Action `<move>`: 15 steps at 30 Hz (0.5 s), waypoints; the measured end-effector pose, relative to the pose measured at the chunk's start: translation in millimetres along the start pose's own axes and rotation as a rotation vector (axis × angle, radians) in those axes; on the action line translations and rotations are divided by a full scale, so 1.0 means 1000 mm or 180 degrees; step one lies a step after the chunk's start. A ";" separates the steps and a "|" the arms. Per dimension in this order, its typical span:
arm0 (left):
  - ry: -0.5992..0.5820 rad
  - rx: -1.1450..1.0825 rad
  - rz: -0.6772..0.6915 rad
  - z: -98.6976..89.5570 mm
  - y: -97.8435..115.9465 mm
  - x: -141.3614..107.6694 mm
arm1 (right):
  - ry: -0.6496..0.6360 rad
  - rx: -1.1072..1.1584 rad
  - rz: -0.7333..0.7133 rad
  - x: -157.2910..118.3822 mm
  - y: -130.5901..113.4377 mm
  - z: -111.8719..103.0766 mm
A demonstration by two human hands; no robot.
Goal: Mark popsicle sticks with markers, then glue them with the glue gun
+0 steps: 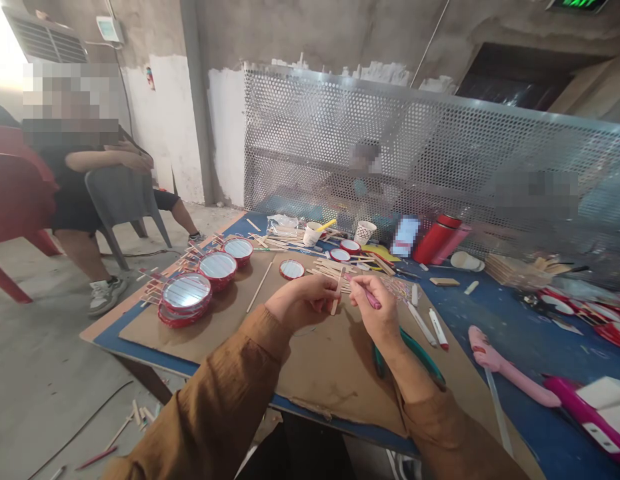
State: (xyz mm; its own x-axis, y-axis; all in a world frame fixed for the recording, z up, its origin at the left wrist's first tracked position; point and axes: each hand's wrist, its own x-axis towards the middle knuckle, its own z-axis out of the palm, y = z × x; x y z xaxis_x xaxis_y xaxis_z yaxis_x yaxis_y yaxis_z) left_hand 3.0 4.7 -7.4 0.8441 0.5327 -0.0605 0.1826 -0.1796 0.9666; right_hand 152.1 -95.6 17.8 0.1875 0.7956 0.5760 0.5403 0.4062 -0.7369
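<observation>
Nearest, the brown right sleeve [445,427] and bare wrist partly covered a green-handled tool [426,360] on the cardboard sheet [340,393], its head out of sight. To the right, a magenta object [575,410] ran off the picture's edge beside a pink glue gun [510,380].

Over the middle of the cardboard, the left hand [311,298] pinched a flat wooden stick [336,301], held nearly upright. The right hand [377,305], just beside it, was closed around a pink pen-like tool [373,301]; its fingers hid much of the tool, and whether its tip met the stick could not be told.

Markers [439,329] lay right of the hands. On the left stood stacked red-rimmed discs [186,292] with sticks jutting out; beyond the hands, loose sticks overlapped too closely to count. Paper cups [313,233] and a red bottle [436,240] stood farther back, before a perforated metal screen [300,120] that blurred the figures behind it.
</observation>
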 end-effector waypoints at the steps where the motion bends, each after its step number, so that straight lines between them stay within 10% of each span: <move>1: 0.0004 0.0019 0.0004 0.000 -0.001 0.000 | -0.0020 -0.0014 -0.0006 0.000 0.001 0.000; 15: -0.0047 -0.0058 -0.0020 -0.002 -0.002 0.004 | -0.0023 -0.0188 0.0021 -0.001 0.009 0.003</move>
State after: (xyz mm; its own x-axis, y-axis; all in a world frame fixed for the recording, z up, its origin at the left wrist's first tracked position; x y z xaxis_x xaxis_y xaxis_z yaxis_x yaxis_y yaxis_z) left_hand 4.8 8.4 -9.1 0.8504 0.5215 -0.0701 0.1789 -0.1613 0.9706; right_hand 154.4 -91.6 9.2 0.1854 0.8015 0.5685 0.5866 0.3739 -0.7184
